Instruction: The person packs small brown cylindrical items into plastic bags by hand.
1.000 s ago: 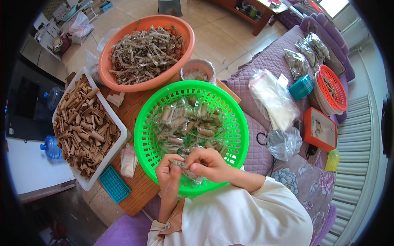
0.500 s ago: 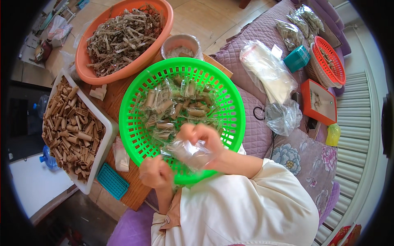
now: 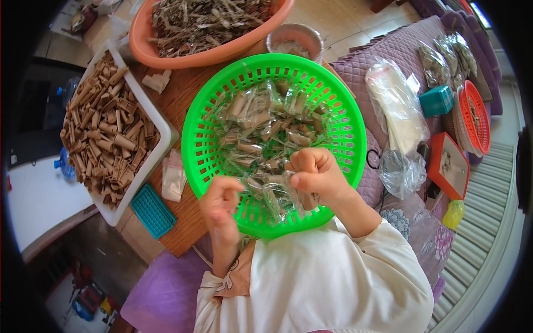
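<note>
A round green plastic basket (image 3: 194,144) sits in front of me, filled with small clear packets of brown rolled sticks (image 3: 261,125). Over its near rim, my right hand (image 3: 316,172) is closed around a bunch of these clear packets (image 3: 275,194), which hang down from the fist. My left hand (image 3: 219,202) is beside it on the left, fingers curled and pinching the edge of the same bunch. Cream sleeves cover both forearms.
A white tray (image 3: 161,147) of brown rolled sticks lies to the left. An orange basin (image 3: 166,47) of dried strips and a small metal bowl (image 3: 294,39) stand behind. A teal ridged block (image 3: 151,210), plastic bags (image 3: 397,111), an orange box (image 3: 449,166) and a red basket (image 3: 472,119) lie around.
My hands lifted a bunch of clear packets from the basket and drew them toward me. The view tilted down and closer to the green basket.
</note>
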Demonstrator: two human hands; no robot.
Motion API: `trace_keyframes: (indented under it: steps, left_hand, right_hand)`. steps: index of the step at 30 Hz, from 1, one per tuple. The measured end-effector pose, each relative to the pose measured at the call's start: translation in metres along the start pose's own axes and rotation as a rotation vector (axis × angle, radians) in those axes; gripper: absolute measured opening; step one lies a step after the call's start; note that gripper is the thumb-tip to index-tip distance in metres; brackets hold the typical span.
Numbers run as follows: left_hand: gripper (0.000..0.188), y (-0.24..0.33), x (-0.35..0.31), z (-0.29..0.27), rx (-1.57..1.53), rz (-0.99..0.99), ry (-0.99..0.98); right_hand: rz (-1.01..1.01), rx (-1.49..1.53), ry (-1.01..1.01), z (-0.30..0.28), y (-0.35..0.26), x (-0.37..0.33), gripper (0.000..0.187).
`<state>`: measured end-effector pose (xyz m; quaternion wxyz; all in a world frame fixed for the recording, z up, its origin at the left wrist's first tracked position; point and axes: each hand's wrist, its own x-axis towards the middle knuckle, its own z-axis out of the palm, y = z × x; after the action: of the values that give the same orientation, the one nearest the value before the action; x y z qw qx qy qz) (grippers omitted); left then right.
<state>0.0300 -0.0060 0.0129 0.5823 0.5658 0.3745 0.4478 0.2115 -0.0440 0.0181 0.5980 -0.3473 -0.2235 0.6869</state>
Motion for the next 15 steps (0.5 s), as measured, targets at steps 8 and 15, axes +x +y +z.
trace_keyframes:
  steps: [8,15]
  left_hand:
    - [0.068,0.011,0.002,0.011,0.147,-0.233,-0.302]
    - [0.055,0.005,0.0,0.012,0.041,-0.224,-0.311]
  right_hand:
    - [0.022,-0.15,-0.115,0.006,0.013,-0.001,0.038]
    - [0.008,-0.147,-0.07,0.005,0.014,-0.001,0.042]
